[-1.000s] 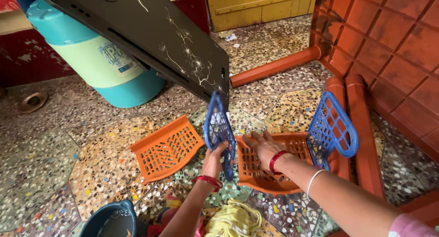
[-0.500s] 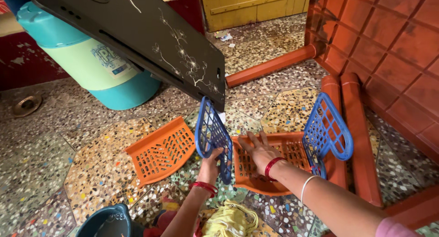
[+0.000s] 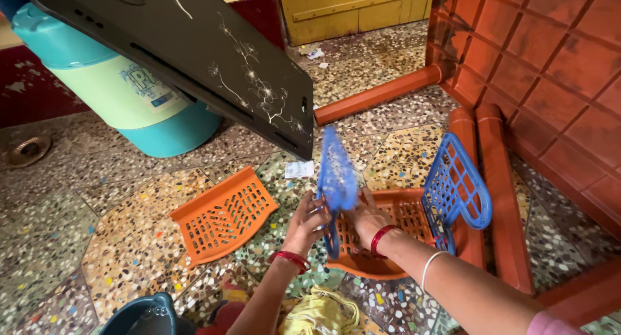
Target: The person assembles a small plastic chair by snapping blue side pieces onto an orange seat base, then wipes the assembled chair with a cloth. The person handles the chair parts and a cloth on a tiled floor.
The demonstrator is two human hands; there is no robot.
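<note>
Both hands meet at the blue panel (image 3: 336,180), and from my remote seat I read the grip like this: my left hand (image 3: 305,218) has its fingers curled round the panel's lower left edge, clamped on it, while my right hand (image 3: 365,217) presses against the same panel from the other side, fingers closed on its lower right edge. Blurred by motion, the panel stands almost upright, its bottom edge down at the near left rim of the orange tray (image 3: 388,244) that lies flat on the speckled floor (image 3: 65,244).

A second blue lattice panel (image 3: 456,189) already stands at the tray's right edge, tilted slightly outward, just beside the red-brown tubes (image 3: 491,199) that run along the floor. Those tubes and the red-brown grid wall (image 3: 550,70) close off the right side. Left of my hands a loose orange lattice panel (image 3: 223,212) lies flat, apart from the tray, with open floor around it.

Overhead, the dark slab (image 3: 194,57) slants down; its lower corner hangs just above the top of the held panel, so headroom there is tight. Behind it sits the green and teal jug (image 3: 129,108). Near my wrists lie a yellow cloth (image 3: 320,312) and a dark teal bucket rim (image 3: 145,312).
</note>
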